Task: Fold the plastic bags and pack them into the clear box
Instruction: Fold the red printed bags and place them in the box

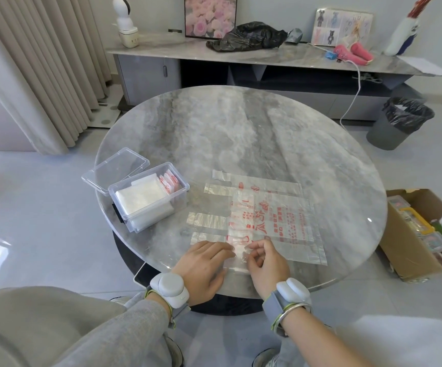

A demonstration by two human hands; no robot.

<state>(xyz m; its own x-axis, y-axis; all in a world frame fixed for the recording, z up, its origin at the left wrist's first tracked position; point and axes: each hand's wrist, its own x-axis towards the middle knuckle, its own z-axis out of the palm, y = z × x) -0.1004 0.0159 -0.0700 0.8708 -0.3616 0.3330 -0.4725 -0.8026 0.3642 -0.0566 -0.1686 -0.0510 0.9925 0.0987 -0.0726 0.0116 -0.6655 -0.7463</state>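
Pressing plastic bag (273,223) near edge: fingers (220,250).

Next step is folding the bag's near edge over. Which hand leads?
Right, probably. The right hand pinches the near edge of the plastic bag with curled fingers; the left hand lies flat on it, better for pinning.

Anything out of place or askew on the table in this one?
Nothing spilled or damaged. The clear box sits close to the round table's left rim, lid open. The printed plastic bags lie flat but overlap unevenly. Left hand presses, right hand pinches the near edge.
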